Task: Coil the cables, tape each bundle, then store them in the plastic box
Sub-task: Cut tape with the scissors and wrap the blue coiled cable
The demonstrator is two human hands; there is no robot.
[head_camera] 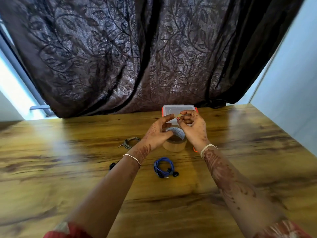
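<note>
Wooden tabletop seen from above, with a dark leaf-patterned curtain behind its far edge. Left of centre lies a coiled grey cable, flat, with its metal plug pointing toward the left edge. Nearer the front edge, a small black object is half hidden by the left forearm and cannot be identified. The left hand reaches forward, its thumb over the upper rim of a roll of brown packing tape and its fingers curled behind, gripping it. In front of the roll lies a coiled blue cable, flat, with black earpieces on its near-right side. The roll stands mid-tabletop with its hole facing upward. Beyond it, at the far edge, sits a clear plastic box with orange latches. The right hand, fingers raised, pinches a short strip of tape between thumb and forefinger above the roll. The strip runs left to right toward the left forefinger tip.
</note>
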